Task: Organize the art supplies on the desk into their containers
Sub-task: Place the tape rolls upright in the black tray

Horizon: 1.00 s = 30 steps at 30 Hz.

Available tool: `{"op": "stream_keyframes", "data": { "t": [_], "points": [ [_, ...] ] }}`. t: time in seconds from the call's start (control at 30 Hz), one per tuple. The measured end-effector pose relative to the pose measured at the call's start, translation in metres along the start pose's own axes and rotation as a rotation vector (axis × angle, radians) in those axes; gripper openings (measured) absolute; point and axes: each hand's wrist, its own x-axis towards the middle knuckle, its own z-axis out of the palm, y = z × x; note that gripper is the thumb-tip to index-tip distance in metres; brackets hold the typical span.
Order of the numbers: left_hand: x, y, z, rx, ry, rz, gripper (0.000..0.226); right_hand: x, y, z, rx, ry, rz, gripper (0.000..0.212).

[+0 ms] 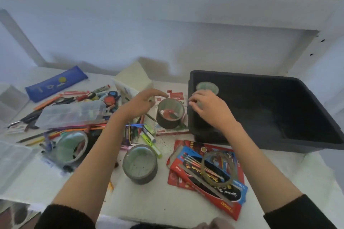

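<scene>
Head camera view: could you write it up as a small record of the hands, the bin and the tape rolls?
Left hand: open, holding nothing, beside the dark tape roll
Right hand: grips a pale tape roll inside the black bin, at its corner
Also on the desk: grey roll, left clear roll, right clear roll
Loose: pencils and markers

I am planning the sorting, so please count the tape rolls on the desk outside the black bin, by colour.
Dark grey tape rolls: 2
Clear or pale tape rolls: 2
Total: 4
</scene>
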Motion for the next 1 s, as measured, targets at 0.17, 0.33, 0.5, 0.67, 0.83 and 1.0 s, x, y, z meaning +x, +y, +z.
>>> {"op": "stream_keyframes", "data": {
  "t": [0.17,0.33,0.5,0.67,0.83,1.0],
  "points": [
    [-0.078,-0.038,-0.038,0.129,0.130,-0.087,0.042,-0.003,-0.093,0.048,0.108,0.116,0.105,0.026],
    [-0.148,-0.090,-0.067,0.325,0.069,-0.201,0.049,-0.006,-0.127,0.082,-0.014,-0.028,0.427,0.042],
    [-0.188,-0.129,-0.077,0.458,-0.051,-0.296,0.101,0.000,-0.139,0.094,-0.052,-0.041,0.518,0.035],
    [-0.194,-0.139,-0.077,0.437,0.019,-0.196,0.105,-0.004,-0.154,0.088,-0.064,0.094,0.444,0.028],
    [-0.199,-0.131,-0.077,0.309,0.130,-0.122,0.103,-0.020,-0.177,0.082,0.000,0.244,0.332,0.033],
    [-0.199,-0.122,-0.085,0.202,0.264,-0.015,0.098,-0.036,-0.188,0.073,0.105,0.293,0.280,0.030]
  ]
}}
